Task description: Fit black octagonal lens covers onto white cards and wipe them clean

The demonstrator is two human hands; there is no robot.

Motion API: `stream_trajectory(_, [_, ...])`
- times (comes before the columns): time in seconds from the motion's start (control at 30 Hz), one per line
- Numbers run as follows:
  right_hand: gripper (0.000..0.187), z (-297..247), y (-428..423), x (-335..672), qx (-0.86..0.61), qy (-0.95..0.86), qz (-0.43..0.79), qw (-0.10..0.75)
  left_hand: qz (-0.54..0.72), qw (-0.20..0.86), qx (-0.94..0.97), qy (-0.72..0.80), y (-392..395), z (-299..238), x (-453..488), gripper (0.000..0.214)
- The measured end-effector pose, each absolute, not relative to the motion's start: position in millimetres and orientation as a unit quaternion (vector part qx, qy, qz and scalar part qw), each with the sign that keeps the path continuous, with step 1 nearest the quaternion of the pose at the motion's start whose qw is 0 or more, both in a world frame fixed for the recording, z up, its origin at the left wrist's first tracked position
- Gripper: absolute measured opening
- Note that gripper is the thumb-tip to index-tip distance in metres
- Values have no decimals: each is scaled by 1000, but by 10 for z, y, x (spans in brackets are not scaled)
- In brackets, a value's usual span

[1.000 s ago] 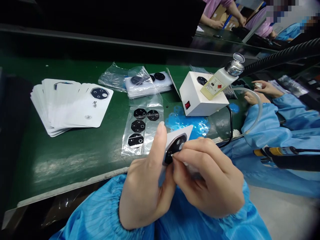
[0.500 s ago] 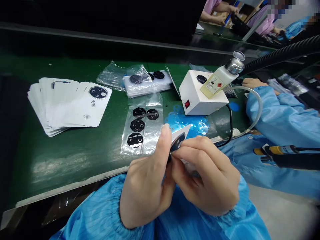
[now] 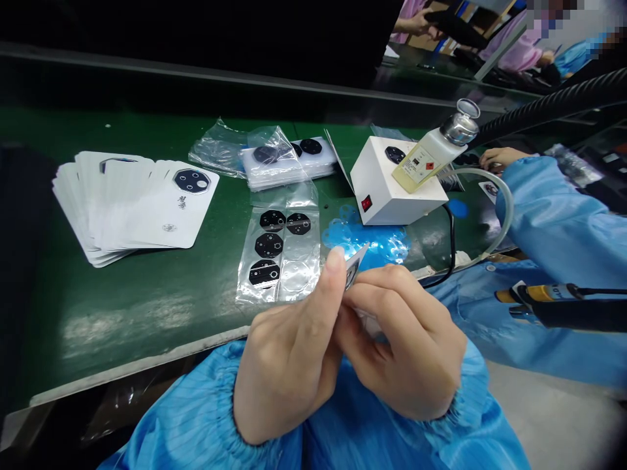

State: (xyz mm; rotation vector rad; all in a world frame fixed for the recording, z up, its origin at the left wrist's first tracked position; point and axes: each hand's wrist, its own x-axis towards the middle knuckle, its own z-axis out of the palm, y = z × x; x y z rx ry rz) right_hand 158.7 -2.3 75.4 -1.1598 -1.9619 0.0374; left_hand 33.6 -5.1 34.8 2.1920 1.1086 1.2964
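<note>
My left hand (image 3: 289, 365) and right hand (image 3: 406, 346) are close together, touching, with the narrow white card (image 3: 357, 263) pinched between them. It stands nearly edge-on, and my left thumb and right fingers hide most of it. Only its top corner and a sliver of the black lens piece (image 3: 351, 277) on it show above my fingers.

Just ahead of my left hand, a clear plastic sheet (image 3: 279, 258) lies on the green bench (image 3: 122, 313), holding black lens pieces and some clear round films. Straight ahead of my hands are scraps of blue film (image 3: 369, 241), and past them sits a white box (image 3: 392, 186) with a red switch (image 3: 366, 203). A small labeled bottle (image 3: 424, 160) is propped against it. Farther left, a fan of white cards (image 3: 147, 209) lies on the bench, with a stack of cards in a clear bag (image 3: 289, 163) beyond my hands.

To my right, a co-worker's blue sleeve (image 3: 548, 215) and hand (image 3: 502, 156) reach toward the bench, and a yellow-and-black tool (image 3: 539, 300) hangs nearby.
</note>
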Motion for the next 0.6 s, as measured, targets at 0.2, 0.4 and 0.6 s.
stream_trajectory(0.2, [12,800,-30,1600,-471,-789,13,394,463,224,760,398,-52,386,298,91])
stream_trajectory(0.4, [13,955,-136,1732,-446,-802,27,397,481,437,639,411,-81,500,250,78])
stream_trajectory(0.6, [13,1063,-152,1856,-429,-825,74,360,522,549,536,374,-130,640,287,73])
